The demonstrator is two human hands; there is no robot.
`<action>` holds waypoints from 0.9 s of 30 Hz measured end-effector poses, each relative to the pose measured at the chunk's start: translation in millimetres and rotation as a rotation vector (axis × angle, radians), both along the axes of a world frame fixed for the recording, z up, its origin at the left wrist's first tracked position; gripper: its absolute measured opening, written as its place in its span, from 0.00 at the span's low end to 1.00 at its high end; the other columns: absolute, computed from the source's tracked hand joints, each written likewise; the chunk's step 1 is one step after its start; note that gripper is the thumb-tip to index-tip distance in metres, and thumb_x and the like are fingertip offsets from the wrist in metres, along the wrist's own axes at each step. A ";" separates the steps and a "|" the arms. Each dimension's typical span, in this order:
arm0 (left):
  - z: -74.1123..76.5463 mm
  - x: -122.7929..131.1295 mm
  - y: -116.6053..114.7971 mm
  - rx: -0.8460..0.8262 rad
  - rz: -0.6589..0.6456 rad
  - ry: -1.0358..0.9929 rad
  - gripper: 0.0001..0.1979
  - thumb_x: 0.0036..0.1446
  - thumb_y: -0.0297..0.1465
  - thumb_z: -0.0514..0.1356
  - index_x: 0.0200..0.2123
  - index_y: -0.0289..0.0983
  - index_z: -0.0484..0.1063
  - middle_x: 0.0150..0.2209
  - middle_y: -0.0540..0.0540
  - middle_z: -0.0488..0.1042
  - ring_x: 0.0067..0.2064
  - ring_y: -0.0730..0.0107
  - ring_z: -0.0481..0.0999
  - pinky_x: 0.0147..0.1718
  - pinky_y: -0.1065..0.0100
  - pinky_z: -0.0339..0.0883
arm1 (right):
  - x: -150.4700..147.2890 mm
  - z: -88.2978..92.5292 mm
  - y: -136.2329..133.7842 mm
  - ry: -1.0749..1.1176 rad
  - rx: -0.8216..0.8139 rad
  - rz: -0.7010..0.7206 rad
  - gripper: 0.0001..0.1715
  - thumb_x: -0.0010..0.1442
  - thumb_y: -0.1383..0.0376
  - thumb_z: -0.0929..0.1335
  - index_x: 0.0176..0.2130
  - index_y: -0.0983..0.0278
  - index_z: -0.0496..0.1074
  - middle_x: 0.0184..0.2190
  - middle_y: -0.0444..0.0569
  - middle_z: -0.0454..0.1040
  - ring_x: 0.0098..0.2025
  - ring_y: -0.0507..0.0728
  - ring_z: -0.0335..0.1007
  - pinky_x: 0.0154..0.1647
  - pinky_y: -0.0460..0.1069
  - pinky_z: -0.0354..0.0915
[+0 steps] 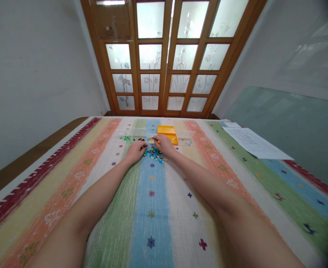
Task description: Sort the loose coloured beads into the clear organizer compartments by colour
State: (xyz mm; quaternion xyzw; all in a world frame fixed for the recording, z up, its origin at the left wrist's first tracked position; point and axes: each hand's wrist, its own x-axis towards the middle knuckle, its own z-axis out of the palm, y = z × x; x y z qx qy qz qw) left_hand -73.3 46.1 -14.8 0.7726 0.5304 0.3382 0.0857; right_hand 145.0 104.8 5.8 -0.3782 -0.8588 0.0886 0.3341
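Reckoning bead pile (154,154) before orange tray (167,131) light, hard, slippery: pinch singly. Right hand (165,144) fingertips bunched, left hand (136,150) curled; holds I can't tell.

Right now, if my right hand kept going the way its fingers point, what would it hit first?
Probably the small yellow piece at the fingertips of the right hand, then the clear divided tray just behind it; depth is hard to judge.

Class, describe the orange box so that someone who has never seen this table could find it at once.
On the striped cloth, look to its far end, near the wooden doors. Just beyond the right hand lies the orange box, the only opaque, bright one among clear trays.
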 end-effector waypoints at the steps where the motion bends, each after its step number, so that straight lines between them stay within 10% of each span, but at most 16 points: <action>1: -0.8 -0.6 0.6 0.004 0.005 0.001 0.11 0.60 0.26 0.61 0.43 0.40 0.81 0.42 0.43 0.80 0.42 0.58 0.77 0.47 0.58 0.70 | -1.5 -0.3 -1.2 -0.024 0.000 -0.013 0.17 0.67 0.69 0.67 0.53 0.62 0.77 0.50 0.55 0.78 0.52 0.61 0.72 0.56 0.55 0.66; 27: 20.1 -32.9 0.1 -0.084 -0.196 0.083 0.06 0.57 0.32 0.64 0.36 0.44 0.83 0.38 0.45 0.79 0.42 0.58 0.77 0.47 0.61 0.69 | 81.7 -6.6 -64.1 0.014 -0.023 0.086 0.10 0.69 0.69 0.66 0.44 0.61 0.78 0.45 0.52 0.77 0.48 0.59 0.72 0.52 0.54 0.66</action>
